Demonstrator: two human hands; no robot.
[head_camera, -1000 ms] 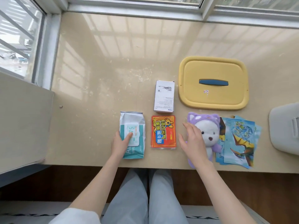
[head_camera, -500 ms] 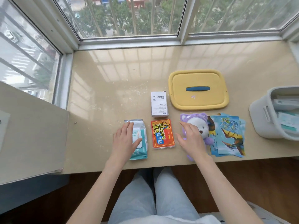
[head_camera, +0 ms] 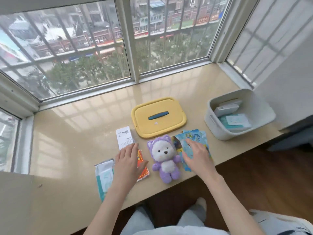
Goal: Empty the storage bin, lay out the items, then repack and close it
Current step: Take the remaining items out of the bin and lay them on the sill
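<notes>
The step in hand looks like the laying-out: the pale grey plastic storage bin (head_camera: 211,120) stands open at the right end of the cream stone bench (head_camera: 76,133), its yellow lid with a blue handle (head_camera: 159,126) lying flat beside it. Inside the bin are white cartons (head_camera: 226,108) and a teal soft pack (head_camera: 235,122), so the emptying seems only part done. The left grip (head_camera: 128,162) is open, fingers straight and together, palm down over the orange-red foil packet (head_camera: 144,173) with its fingertips at the near end of the upright-printed white cardboard box (head_camera: 124,138); it has hold of nothing. The right grip (head_camera: 198,156) is likewise spread flat on the fan of blue picture cards (head_camera: 193,135), pressing or hovering, I cannot tell which. Between the two lies the purple-hooded white plush bear (head_camera: 165,157), face up, and left of the left grip a white and teal wipes pack (head_camera: 104,175). The bin sits well apart from the right grip, beyond and to its right. The next move likely calls for a reach there to lift out the cartons, one at a time.
</notes>
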